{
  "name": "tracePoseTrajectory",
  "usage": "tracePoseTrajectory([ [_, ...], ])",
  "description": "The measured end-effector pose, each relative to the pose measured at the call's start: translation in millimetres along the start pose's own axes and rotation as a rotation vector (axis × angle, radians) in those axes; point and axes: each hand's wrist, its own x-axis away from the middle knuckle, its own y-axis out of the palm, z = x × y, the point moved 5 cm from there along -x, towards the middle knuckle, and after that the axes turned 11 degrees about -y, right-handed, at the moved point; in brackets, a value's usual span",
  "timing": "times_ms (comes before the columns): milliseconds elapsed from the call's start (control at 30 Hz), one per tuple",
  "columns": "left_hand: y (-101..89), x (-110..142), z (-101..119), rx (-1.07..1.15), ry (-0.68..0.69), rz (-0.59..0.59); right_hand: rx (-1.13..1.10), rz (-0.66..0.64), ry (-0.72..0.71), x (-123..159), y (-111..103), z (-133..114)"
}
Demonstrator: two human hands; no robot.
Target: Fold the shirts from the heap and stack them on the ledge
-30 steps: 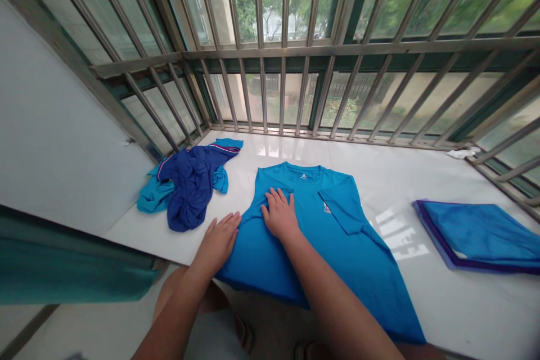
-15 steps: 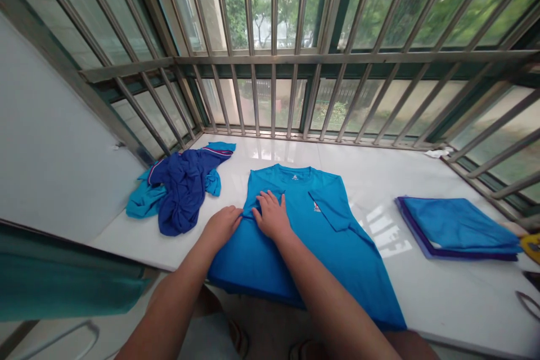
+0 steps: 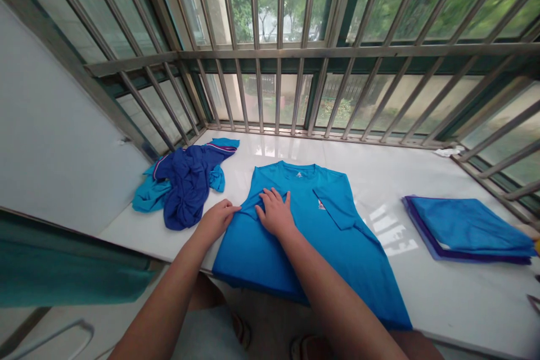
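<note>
A bright blue T-shirt lies face up on the white ledge, its sleeves folded inward and its hem hanging over the front edge. My right hand lies flat on the shirt's left chest, fingers spread. My left hand pinches the folded left edge of the shirt, fingers closed on the fabric, just left of the right hand.
A crumpled heap of dark blue and teal clothes lies at the ledge's left end. A stack of folded blue garments sits at the right. Metal window bars fence the ledge at the back and sides. A white scrap lies far right.
My left hand has gone from lying flat beside the shirt to pinching its left edge. My right hand has stayed on the chest. The camera has shifted slightly.
</note>
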Motion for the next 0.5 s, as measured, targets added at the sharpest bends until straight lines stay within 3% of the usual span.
tracePoseTrajectory([
  [167,-2.9,3.3,13.7,-0.222,-0.135,0.129,-0.006,-0.001,0.001,-0.6,1.7,0.2],
  [233,-1.0,4.9,27.3,-0.246,-0.113,0.169,-0.01,0.004,-0.001,-0.3,2.2,0.5],
  [333,6.0,2.5,40.0,-0.196,-0.036,0.14,-0.021,0.015,-0.011,0.4,2.0,0.6],
  [500,9.6,-11.3,20.3,-0.088,-0.037,0.039,-0.024,0.024,-0.011,1.0,-0.2,0.7],
])
